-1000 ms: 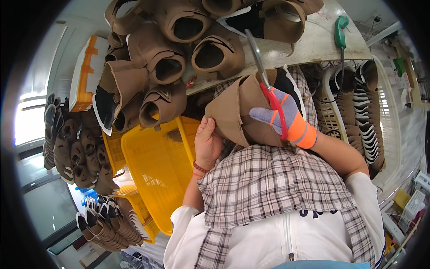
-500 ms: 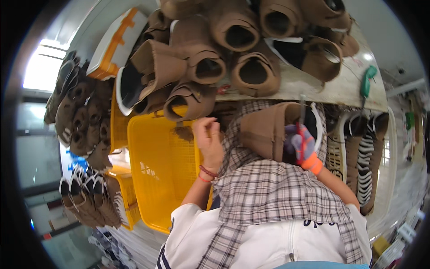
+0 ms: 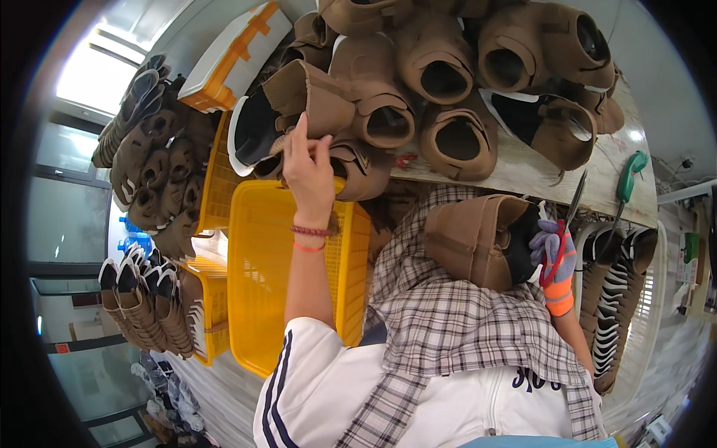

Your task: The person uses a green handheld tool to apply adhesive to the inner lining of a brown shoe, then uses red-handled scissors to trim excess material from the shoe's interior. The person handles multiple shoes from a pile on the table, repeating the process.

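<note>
Bare, with index finger and thumb apart, my left hand (image 3: 310, 175) is raised to the pile at the edge of a brown shoe upper (image 3: 326, 101) with a white-rimmed dark lining. Whether the fingertips touch it, I cannot tell. On my plaid-covered lap another brown shoe upper (image 3: 474, 237) lies on its side, its dark lining facing right. Beside that opening, my right hand (image 3: 554, 252), in a grey glove with an orange cuff, is closed around red-handled scissors (image 3: 573, 201), blades pointing up.
More brown uppers (image 3: 457, 140) crowd the table (image 3: 541, 178). A tilted yellow basket (image 3: 280, 276) stands at my left. Farther left are stacked uppers (image 3: 160, 168). Green-handled snips (image 3: 631, 175) are at the table's right edge, above a pale crate with nested uppers (image 3: 609, 299).
My left hand has gone up and left from beside my lap to the upper on the pile. My right hand, with the scissors, has shifted right, off the lap upper, and the blades now show.
</note>
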### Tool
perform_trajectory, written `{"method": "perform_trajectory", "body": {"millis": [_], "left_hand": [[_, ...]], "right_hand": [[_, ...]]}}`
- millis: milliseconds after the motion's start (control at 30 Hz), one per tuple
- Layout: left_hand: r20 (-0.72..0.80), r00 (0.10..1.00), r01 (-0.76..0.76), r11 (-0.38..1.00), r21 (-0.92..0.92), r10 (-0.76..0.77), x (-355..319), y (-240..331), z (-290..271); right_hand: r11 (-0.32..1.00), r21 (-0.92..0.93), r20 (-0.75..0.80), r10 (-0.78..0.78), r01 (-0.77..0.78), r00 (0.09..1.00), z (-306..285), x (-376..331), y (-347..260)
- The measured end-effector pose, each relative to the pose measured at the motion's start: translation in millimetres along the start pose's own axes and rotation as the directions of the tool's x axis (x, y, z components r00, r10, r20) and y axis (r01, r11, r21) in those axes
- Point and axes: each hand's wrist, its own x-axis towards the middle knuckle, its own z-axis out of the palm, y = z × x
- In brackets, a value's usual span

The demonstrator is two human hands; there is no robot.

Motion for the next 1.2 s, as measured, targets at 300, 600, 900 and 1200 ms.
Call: {"method": "perform_trajectory", "body": {"millis": [300,600,900,1200], "left_hand": [[-0.254,0.919,-0.291,0.954,0.079,0.301,29.2,24.4,-49.6],[0.128,0.929,-0.153,0.675,-0.722,0.348,22.4,97.0,-34.7],[0.46,0.887,0.462,0.075,-0.884,-0.046,-31.2,137.8,4.5],[0.741,0.608,0.739,-0.138,-0.66,-0.287,-141.3,92.5,18.5]], "right_hand": [[0.998,-0.01,-0.087,0.062,-0.063,0.994,3.6,4.2,-35.5],[0.989,0.036,0.068,-0.143,0.141,0.987,43.0,11.6,-101.3],[0.985,0.004,-0.104,-0.172,0.174,0.98,38.4,-25.5,-61.7],[0.931,-0.347,-0.041,-0.137,0.115,0.99,40.9,-43.4,-60.6]]}}
